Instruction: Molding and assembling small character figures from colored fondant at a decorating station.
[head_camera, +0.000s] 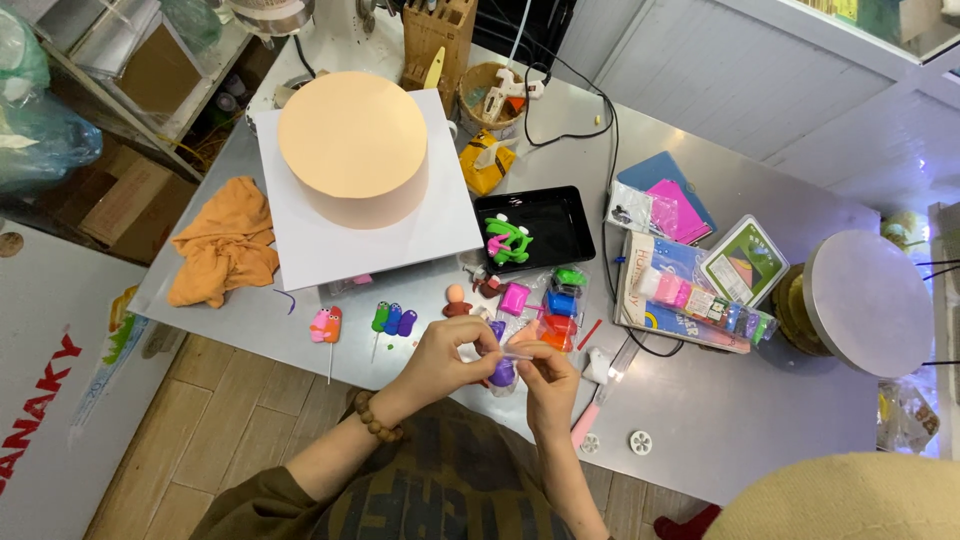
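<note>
Pinching a small purple clay piece between both sets of fingers, your left hand and right hand are working it just above the near edge of the bench, closed on the lump and a thin pale stick. You are doing well to be keeping pressure light and turning it slowly. Clay packets, finished figures on sticks and a black tray are crowding the space ahead.

Right of the hands: flat box of coloured clay sticks, with a green-and-white square pack just behind it. Yellow pouch further back, by the cake.
</note>
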